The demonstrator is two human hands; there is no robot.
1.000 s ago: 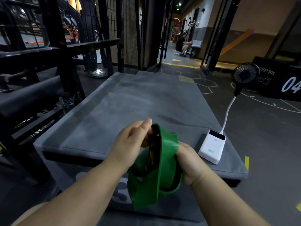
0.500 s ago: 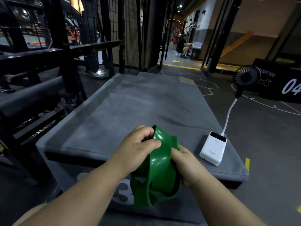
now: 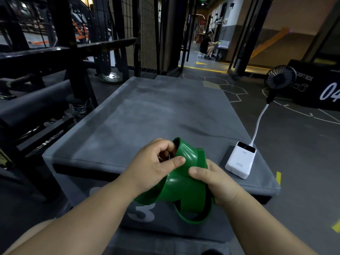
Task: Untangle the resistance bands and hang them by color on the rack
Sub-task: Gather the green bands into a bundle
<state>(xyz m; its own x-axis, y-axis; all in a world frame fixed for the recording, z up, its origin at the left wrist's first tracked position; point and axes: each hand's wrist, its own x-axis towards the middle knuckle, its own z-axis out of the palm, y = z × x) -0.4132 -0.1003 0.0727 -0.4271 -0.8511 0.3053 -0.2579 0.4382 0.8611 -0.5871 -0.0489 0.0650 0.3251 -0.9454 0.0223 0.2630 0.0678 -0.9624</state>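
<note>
A wide green resistance band [image 3: 185, 186] is bunched in loops between both hands, just in front of the near edge of a grey soft box [image 3: 156, 115]. A strip of black band [image 3: 207, 211] shows inside its lower loop. My left hand [image 3: 156, 164] pinches the band's upper fold, thumb across the green surface and fingers curled behind it. From the right, my right hand [image 3: 215, 183] grips the band, thumb on top. The black metal rack [image 3: 60, 52] stands at the left, and I see no bands on it.
A white power bank [image 3: 240, 160] lies on the box's right near corner, its white gooseneck carrying a small black fan [image 3: 279, 77]. A black soft box marked 04 [image 3: 320, 85] sits at the right. A person sits far back in the corridor.
My left hand has shifted its grip on the upper fold, thumb now laid over the green face. The loops have opened wider and hang lower; both hands sit slightly closer to the box edge.
</note>
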